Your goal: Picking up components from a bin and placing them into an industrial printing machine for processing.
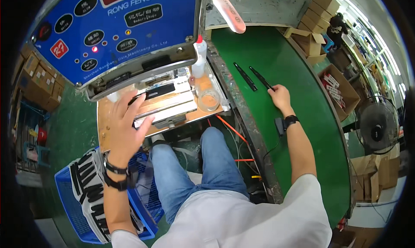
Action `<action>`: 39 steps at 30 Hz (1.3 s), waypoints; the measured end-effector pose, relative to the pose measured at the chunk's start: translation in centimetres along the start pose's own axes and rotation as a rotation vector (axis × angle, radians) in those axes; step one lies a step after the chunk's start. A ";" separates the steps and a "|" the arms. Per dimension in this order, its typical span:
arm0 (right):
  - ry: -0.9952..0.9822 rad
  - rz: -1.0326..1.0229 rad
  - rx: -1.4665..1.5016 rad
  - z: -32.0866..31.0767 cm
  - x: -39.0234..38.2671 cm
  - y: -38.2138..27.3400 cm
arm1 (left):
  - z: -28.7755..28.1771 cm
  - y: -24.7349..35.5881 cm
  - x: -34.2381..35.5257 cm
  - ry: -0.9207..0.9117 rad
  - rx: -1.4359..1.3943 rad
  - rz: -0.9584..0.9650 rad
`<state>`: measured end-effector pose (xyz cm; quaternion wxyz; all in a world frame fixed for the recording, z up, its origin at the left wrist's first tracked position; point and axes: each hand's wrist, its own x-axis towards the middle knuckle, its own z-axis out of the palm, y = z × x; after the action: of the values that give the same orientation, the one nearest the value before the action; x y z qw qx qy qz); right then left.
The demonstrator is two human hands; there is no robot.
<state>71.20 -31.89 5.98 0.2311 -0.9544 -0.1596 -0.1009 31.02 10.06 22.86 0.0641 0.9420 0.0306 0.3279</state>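
Observation:
My left hand [129,122] is spread over the workstation under a blue control panel [142,32], its fingertips at the left end of a black strip [160,90] lying in the metal fixture [173,112]. On the green surface to the right, my right hand [280,99] pinches the near end of a slim black piece [262,77]. A similar black piece [245,76] lies just left of it. A white bottle [199,66] and a clear ring-shaped item [208,100] stand at the fixture's right.
A blue crate [65,196] of black-and-white items sits at lower left. The green worktop [311,161] runs along my right, beside cardboard boxes [337,88] and a fan [375,124]. Another person [336,28] is at the far right back. A pink-white device [229,12] hangs above.

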 end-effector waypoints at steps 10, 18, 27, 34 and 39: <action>-0.057 -0.162 0.048 3.0 0.1 -2.5 | -9.5 5.8 5.9 0.691 -0.052 0.020; -0.146 -0.057 0.183 1.6 -1.5 -2.7 | -7.6 7.7 12.0 0.873 -0.130 -0.037; -0.211 -0.098 0.312 2.7 0.3 0.2 | -8.5 4.3 6.3 0.866 -0.044 0.023; -0.356 -0.009 0.487 4.0 3.6 3.4 | -12.1 -1.0 -15.7 0.536 -0.234 -0.702; -0.423 -0.027 0.467 3.7 4.6 4.6 | -17.6 -5.5 -32.3 0.412 0.143 -1.208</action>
<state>77.46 -32.79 2.09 0.4045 -0.8731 -0.2355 0.1364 -5.27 14.03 15.96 0.1675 0.6784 0.5892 0.4056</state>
